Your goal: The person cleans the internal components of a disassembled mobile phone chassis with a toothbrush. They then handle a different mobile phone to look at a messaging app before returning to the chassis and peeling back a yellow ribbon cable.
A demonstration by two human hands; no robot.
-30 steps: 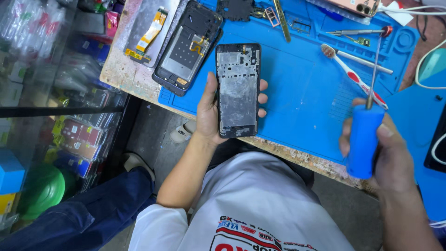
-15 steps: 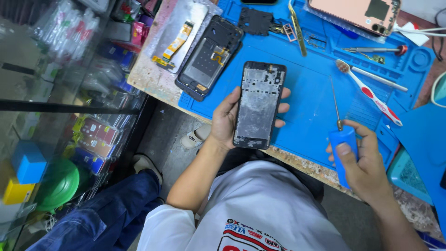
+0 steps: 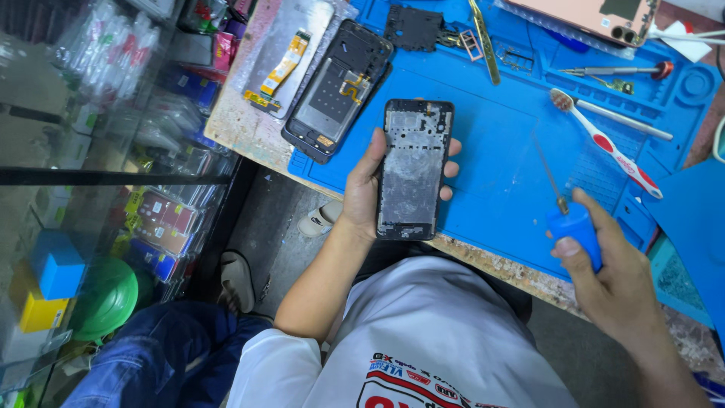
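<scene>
Big blue mat fills the upper right of the frame, spread over a scuffed worktop, and it is crowded. The left hand is cupped round a stripped phone frame at the centre of the picture, thumb along its left edge, fingertips curling over the right edge, the frame held up just above the mat's near border. That's the risk to watch: the grip is only on the edges, with the worktop's lip and the floor right below, so a slip could send the frame off the edge.

Lower right, the right hand is closed round a blue-handled screwdriver, its thin shaft pointing up and left towards the frame. A jab or slide of that tip could scratch the frame's inner face or nick the fingers holding it.

Upper middle, a second opened phone body lies face-up with an orange ribbon exposed, half on the mat; an elbow or sleeve could catch it. A toothbrush lies at the right, near the screwdriver's tip. Smallest of all, loose metal bits sit at the top of the mat, and I'd judge a nudge could scatter them out of sight.
</scene>
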